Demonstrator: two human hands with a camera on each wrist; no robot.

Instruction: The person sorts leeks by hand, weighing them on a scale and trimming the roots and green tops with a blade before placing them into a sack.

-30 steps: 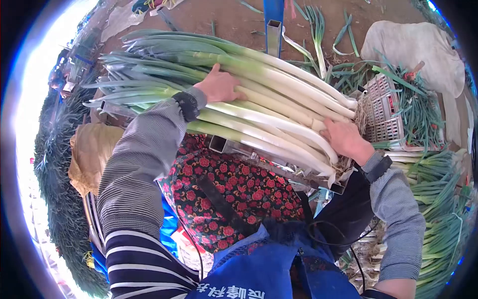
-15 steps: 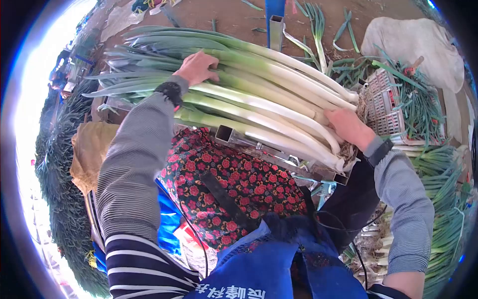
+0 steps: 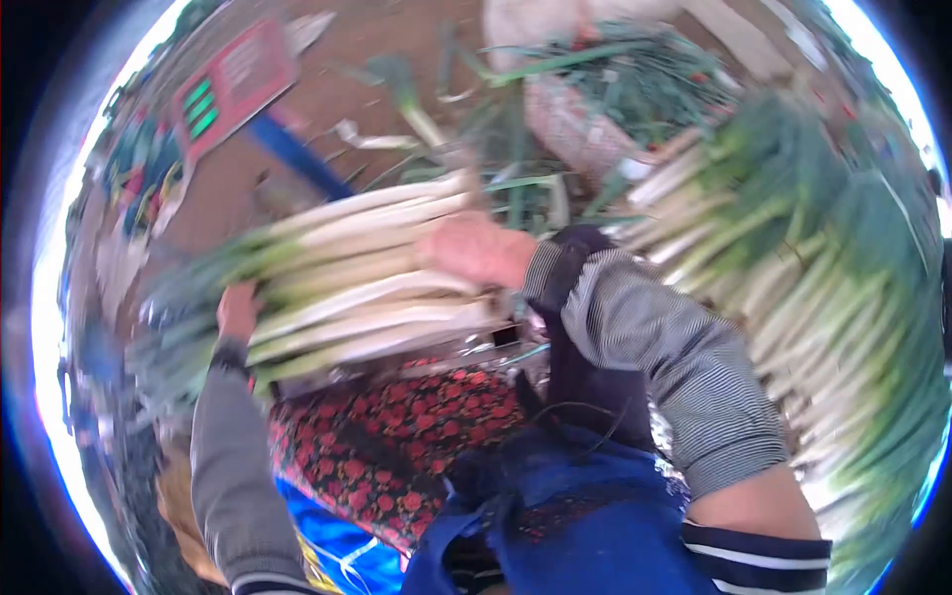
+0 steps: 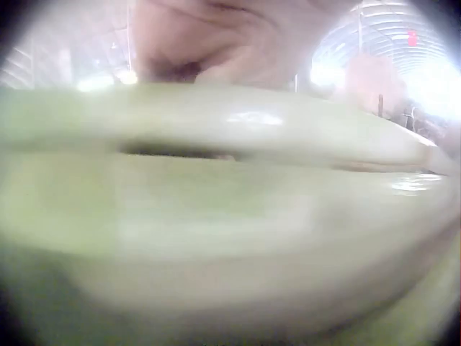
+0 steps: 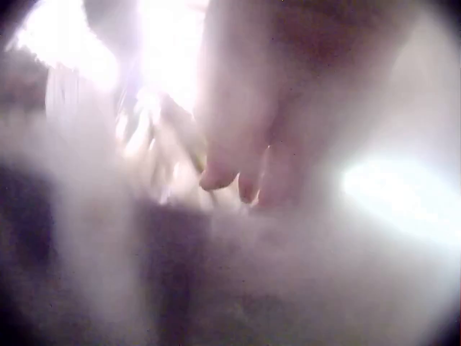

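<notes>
Long, thick green onions lie side by side on a metal frame, white ends to the right and leaves to the left. My left hand rests on them where the white turns green. In the left wrist view, pale stalks fill the foreground and hide the fingertips of that hand. Over the white root end is my right hand, blurred. Its fingers hang loosely bent in the right wrist view, with nothing visible between them.
A large pile of green onions lies to the right. Behind stands a crate heaped with green leaves. A scale display on a blue post rises at the far left. Flowered cloth covers the lap.
The head view has swung right, bringing more of the pile and the scale display into sight. My right hand has lifted back from among the white stalks; the left stays on the green onions.
</notes>
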